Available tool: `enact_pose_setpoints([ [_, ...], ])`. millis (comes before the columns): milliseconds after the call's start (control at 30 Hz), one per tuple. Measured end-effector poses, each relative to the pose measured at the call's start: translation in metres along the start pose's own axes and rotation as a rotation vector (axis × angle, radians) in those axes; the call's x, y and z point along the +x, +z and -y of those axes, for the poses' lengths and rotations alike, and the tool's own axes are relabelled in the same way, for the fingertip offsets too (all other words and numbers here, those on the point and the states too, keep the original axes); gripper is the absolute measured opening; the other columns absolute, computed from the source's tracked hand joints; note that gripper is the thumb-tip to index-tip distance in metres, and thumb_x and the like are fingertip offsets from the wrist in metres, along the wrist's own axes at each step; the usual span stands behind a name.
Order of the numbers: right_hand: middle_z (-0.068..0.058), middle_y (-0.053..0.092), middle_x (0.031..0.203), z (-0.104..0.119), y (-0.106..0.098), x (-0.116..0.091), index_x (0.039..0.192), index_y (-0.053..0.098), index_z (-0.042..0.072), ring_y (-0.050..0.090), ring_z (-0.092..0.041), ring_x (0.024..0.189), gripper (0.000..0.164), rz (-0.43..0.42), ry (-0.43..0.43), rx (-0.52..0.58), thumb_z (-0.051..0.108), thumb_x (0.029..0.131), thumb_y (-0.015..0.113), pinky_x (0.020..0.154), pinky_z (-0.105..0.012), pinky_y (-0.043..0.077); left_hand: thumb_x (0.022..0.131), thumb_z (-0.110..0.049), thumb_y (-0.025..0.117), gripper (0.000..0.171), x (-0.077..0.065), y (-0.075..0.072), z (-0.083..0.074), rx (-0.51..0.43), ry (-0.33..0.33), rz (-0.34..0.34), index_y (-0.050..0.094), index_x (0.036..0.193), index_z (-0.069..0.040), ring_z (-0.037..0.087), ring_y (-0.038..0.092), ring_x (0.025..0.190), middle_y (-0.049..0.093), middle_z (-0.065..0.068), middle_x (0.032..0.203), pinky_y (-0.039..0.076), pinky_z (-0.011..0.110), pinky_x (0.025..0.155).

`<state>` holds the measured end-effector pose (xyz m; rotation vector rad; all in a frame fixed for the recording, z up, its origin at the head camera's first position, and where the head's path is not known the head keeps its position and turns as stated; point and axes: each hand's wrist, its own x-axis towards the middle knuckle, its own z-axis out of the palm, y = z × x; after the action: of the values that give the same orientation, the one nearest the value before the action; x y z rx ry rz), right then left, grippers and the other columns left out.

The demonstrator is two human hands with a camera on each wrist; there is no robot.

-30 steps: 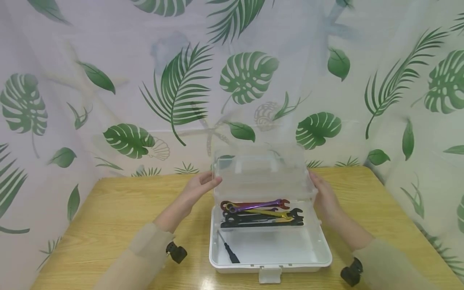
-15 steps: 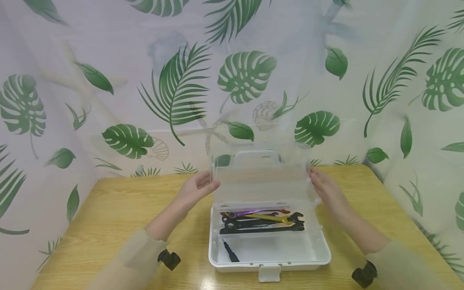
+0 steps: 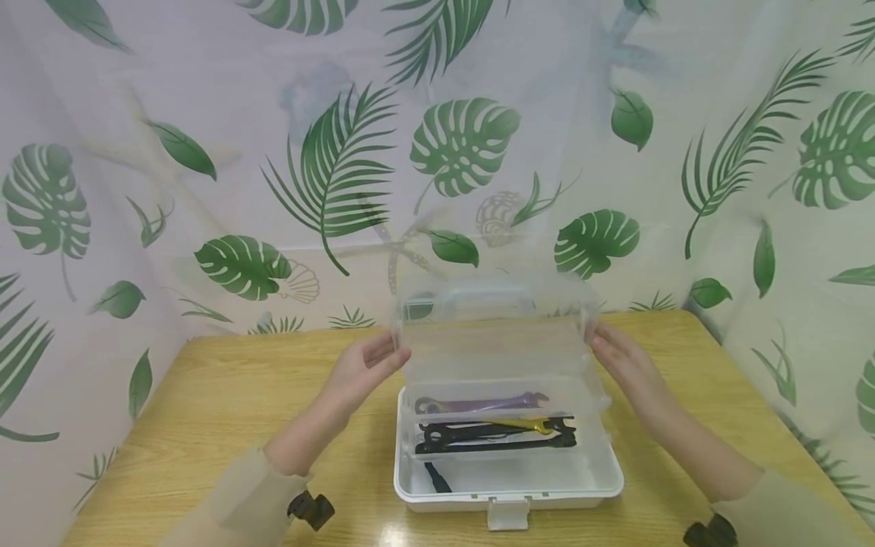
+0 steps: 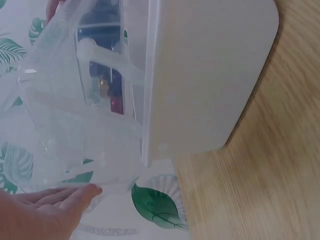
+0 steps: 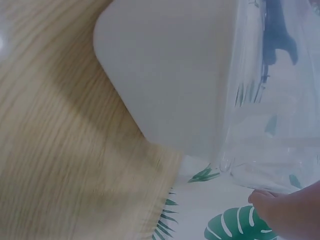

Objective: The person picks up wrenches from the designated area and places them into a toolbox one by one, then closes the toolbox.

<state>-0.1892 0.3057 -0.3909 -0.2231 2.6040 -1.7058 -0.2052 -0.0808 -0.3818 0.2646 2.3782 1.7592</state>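
Observation:
A white toolbox (image 3: 574, 497) stands on the table, its clear lid (image 3: 492, 361) raised and tilted. My left hand (image 3: 355, 380) grips the lid's left edge, thumb toward the front. At the opposite edge my right hand (image 3: 629, 372) holds the lid's right side. Under the lid, a clear tray carries several combination wrenches: black ones (image 3: 492, 446), a yellow one (image 3: 529, 423) and a purple one (image 3: 488, 404) blurred through the plastic. A dark-handled screwdriver (image 3: 437, 478) lies in the box bottom, its shaft hidden beneath the tray. In the left wrist view the lid (image 4: 60, 130) meets my fingertips.
A white latch (image 3: 508, 514) hangs at the box's front. The wooden table (image 3: 225, 395) extends on both sides, and a leaf-patterned cloth (image 3: 465, 144) hangs behind it. Each sleeve bears a small black camera (image 3: 311, 509).
The lid has tilted, and the wrench tray has come forward and lower, covering more of the screwdriver. Both hands have stayed on the lid; the forearms have spread slightly outward.

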Motion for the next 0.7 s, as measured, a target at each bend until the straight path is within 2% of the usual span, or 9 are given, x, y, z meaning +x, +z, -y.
enact_pose_setpoints([
  [167,-0.039,0.024,0.167,0.004,0.000,-0.008,0.161,0.022,-0.014,0.023,-0.060,0.155,0.073,-0.002,0.003,-0.060,0.039,0.114,0.036,0.123,-0.078,0.021,0.104,-0.035,0.067,0.066,-0.011,0.009,-0.004,-0.006,0.005,-0.076,0.049,0.154,0.004,0.043,0.052,0.147,0.055,0.026,0.155,0.039,0.056,0.125],
  [300,-0.041,0.026,0.166,0.007,0.001,-0.015,0.160,0.024,-0.015,0.026,-0.061,0.153,0.074,-0.009,0.027,-0.080,0.041,0.114,0.036,0.122,-0.079,0.022,0.103,-0.037,0.068,0.064,-0.018,0.014,-0.004,0.006,0.018,-0.116,0.054,0.149,0.004,0.043,0.055,0.144,0.058,0.026,0.152,0.042,0.056,0.123],
  [533,-0.038,0.030,0.166,0.011,0.003,-0.029,0.160,0.032,-0.011,0.027,-0.061,0.152,0.071,-0.022,0.038,-0.102,0.044,0.114,0.031,0.119,-0.082,0.022,0.102,-0.045,0.068,0.060,-0.028,0.016,-0.002,0.025,0.060,-0.124,0.064,0.140,0.002,0.041,0.062,0.137,0.067,0.023,0.144,0.046,0.056,0.120],
  [700,-0.039,0.033,0.163,0.008,0.006,-0.039,0.158,0.034,-0.011,0.029,-0.061,0.151,0.068,-0.037,0.036,-0.078,0.042,0.116,0.029,0.119,-0.082,0.022,0.104,-0.045,0.065,0.060,-0.036,0.018,-0.002,0.047,0.068,-0.132,0.064,0.140,0.003,0.041,0.064,0.135,0.067,0.023,0.143,0.049,0.057,0.117],
])
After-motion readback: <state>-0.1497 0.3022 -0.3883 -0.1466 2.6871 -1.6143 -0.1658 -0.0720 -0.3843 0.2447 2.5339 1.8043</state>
